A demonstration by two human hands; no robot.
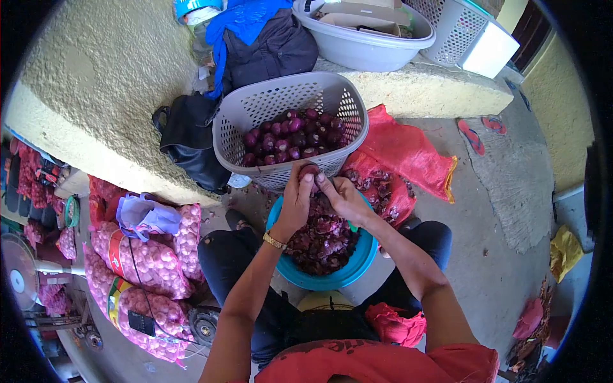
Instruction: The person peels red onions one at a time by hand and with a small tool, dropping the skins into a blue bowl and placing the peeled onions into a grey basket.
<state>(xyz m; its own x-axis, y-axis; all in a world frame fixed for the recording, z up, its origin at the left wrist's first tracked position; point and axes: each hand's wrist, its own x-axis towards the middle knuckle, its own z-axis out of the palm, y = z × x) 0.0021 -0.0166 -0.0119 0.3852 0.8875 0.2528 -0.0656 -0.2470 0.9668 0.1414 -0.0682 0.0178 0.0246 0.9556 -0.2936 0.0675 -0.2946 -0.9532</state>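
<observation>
Nearest: red shirt [357, 364], dark trousers [227, 262], knees spread; bunched red cloth [394, 324] at the right thigh. Gold-coloured watch [274, 241] on the left wrist.

Between the knees, blue basin [325, 281] on the floor, heaped with dark purple onion skins [324, 239].

Hands together above the basin's far side. Left hand [295, 199] closed around one red onion [309, 170], thumb laid along it. Right hand [347, 199] half curled, thumb pointing in at the onion; cannot tell how firm its grip is. Small green piece [353, 226] shows just below the right hand; cannot tell whether held.

Left of the seat: stacked pink mesh sacks [143, 265] full of bulbs, lavender bag [148, 215] on top, dark flat device [141, 323] lower down.

Just beyond the hands: grey perforated basket [287, 96], glossy purple onions [294, 135] inside. Black bag [190, 137] beside it, left. Red mesh bag [408, 153] to the right, loose skins at its near end.

Farther: flip-flops [471, 136] on the floor, right; raised ledge [421, 92] carrying a grey tub [370, 54] with cardboard [361, 16] in it.
</observation>
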